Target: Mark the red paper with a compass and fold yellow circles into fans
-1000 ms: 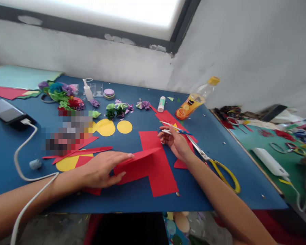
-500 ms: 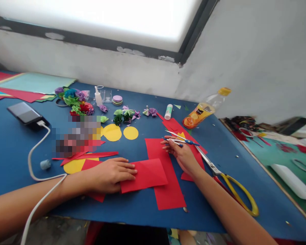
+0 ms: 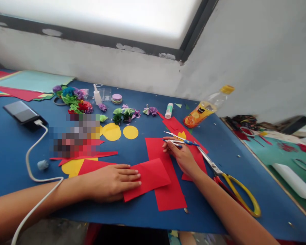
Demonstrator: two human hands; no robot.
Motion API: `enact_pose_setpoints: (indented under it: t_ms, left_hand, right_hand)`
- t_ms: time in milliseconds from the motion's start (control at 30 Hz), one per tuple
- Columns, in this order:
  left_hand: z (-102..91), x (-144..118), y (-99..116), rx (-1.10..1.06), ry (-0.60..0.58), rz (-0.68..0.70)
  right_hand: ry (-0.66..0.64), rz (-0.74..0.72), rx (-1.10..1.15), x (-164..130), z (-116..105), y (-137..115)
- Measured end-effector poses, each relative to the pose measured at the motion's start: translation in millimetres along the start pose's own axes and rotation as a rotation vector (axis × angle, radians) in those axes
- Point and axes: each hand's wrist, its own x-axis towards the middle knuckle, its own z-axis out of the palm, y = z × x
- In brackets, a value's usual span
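Observation:
My left hand (image 3: 112,182) lies flat, fingers stretched out, on the left end of a folded-looking red paper piece (image 3: 150,178). That piece overlaps a larger red sheet (image 3: 170,199) on the blue table. In my right hand (image 3: 182,154), above the upper right of the larger sheet, fingers are closed around a blue-and-white drawing compass (image 3: 190,143), which points left. Large scissors (image 3: 241,190) with yellow and red handles lie beside my right forearm, blades partly over red scraps. Another red paper (image 3: 93,166) is partly covered by my left hand and wrist.
Yellow paper circles (image 3: 130,132), paper flowers (image 3: 123,115), a glue stick (image 3: 169,110) and an orange drink bottle (image 3: 202,110) stand or lie farther back. A white cable (image 3: 28,160) runs from a dark device (image 3: 22,112) across my left forearm. A blurred patch hides part of the left side.
My left hand has shifted slightly right with the folded-looking red piece, which is turned a little, its right end higher. My right hand stays closed on the compass, almost unmoved.

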Motion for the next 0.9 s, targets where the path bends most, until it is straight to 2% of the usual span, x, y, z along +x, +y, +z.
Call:
enact_pose_setpoints:
  t_ms: [300, 400, 533, 700, 800, 900]
  left_hand:
    - [-2.9, -2, -2, 0.123, 0.193, 0.046]
    - [-5.4, -5, -1, 0.262, 0.255, 0.017]
    - [-10.7, -10, 0, 0.424, 0.396, -0.053]
    - [-9.8, -9, -1, 0.394, 0.488, -0.134]
    - [-5.6, -6, -2, 0.378, 0.515, -0.162]
    - [-1.1, -6, -4, 0.32, 0.517, -0.231]
  right_hand:
    - [-0.04, -0.094, -0.059, -4, 1, -1]
    - [-0.054, -0.142, -0.063, -7, 2, -2]
    - [-0.09, -0.193, -0.063, -12, 2, -3]
    - [-0.138, -0.329, -0.05, -21, -1, 1]
    - [-0.24, -0.387, -0.084, -30, -2, 0]
    - [-0.339, -0.375, -0.118, -41, -1, -6]
